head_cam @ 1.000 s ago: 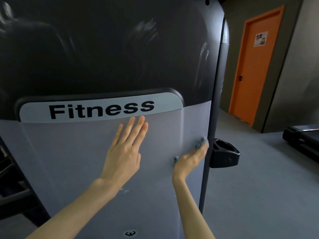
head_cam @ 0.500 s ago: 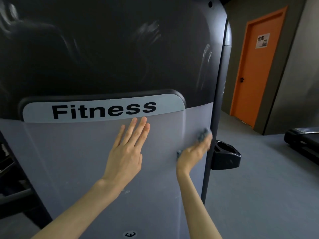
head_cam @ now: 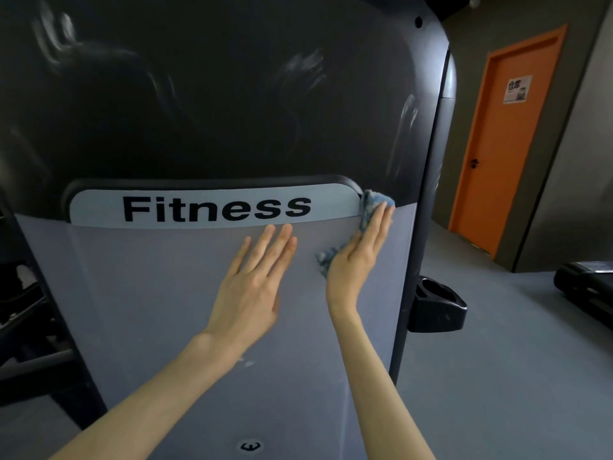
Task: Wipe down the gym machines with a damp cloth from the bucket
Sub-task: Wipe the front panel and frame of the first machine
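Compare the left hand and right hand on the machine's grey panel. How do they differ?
The right hand presses a crumpled blue cloth against the light grey plastic panel; the left hand lies bare on it. The right hand sits higher, fingers at the right end of the white "Fitness" label strip; the left hand's fingers stop just below that strip. Shared: both have straight fingers pointing up.

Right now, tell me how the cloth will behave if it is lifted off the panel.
Probably floppy: the cloth bunches and creases around the flat right hand, with a loose corner poking out below. Likely light, since straight fingers alone pin it to the upright panel. It may slide or drop if pressure eases; nothing else holds it.
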Motion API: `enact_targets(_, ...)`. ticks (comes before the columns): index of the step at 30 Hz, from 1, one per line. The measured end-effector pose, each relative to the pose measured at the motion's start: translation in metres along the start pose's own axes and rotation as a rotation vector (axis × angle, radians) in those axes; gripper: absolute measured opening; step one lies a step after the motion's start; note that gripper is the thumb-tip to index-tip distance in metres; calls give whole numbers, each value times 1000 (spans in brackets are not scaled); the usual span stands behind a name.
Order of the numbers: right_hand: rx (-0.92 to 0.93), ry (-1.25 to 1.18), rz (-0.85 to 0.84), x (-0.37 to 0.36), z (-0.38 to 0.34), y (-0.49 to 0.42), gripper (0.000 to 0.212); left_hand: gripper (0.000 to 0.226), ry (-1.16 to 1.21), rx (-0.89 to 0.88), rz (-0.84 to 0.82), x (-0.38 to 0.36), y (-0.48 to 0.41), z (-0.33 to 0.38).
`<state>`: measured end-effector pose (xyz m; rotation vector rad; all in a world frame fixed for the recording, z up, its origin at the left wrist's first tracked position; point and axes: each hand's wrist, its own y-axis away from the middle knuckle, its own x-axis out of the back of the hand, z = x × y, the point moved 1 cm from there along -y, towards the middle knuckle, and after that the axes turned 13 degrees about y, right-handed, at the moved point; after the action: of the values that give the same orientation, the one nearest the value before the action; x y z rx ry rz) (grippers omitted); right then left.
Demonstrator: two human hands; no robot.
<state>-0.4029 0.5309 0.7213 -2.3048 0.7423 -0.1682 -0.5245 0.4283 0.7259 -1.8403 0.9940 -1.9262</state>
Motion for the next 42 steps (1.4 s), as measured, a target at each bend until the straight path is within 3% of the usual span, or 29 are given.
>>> enact_targets(5,85,119,-161,19,43,51,74,81,117,1,-12,7,5,-4)
enact_targets(10,125,74,-135,19,12,20,71,82,132,81,67,16,18,-16)
enact_targets(13,246,133,-169,15,17,17,82,85,108,146,109,20,25,-27)
enact_targets(17,859,434,-492,41,84,41,118,88,26,130,67,20,29,-40)
enact_targets(18,1082,507,-580,48,96,43,113,86,19,121,64,20,28,-42)
enact_targets(20,1493,596,-667,57,100,32,82,82,8,108,72,21,28,-44)
enact_targets(22,1703,603,-668,54,82,6,61,81,-5,100,81,23,28,-44)
enact_targets(24,1701,571,-597,47,54,-23,70,82,-1,105,80,23,28,-45)
enact_targets(27,1343,544,-520,30,28,-48,105,86,27,114,72,23,28,-44)
enact_targets(29,1273,470,-481,21,25,-38,95,86,20,100,65,24,28,-46)
enact_targets(31,1490,453,-526,17,48,-14,75,83,1,83,46,28,28,-48)
enact_targets(34,1943,436,-740,22,89,23,49,82,14,82,27,32,27,-48)
enact_targets(37,2149,400,-757,19,79,24,36,83,14,74,19,33,28,-47)
enact_targets(39,2048,420,-582,12,48,4,39,84,16,74,16,33,29,-48)
enact_targets(42,1592,473,-390,10,5,-29,41,85,50,74,13,34,29,-49)
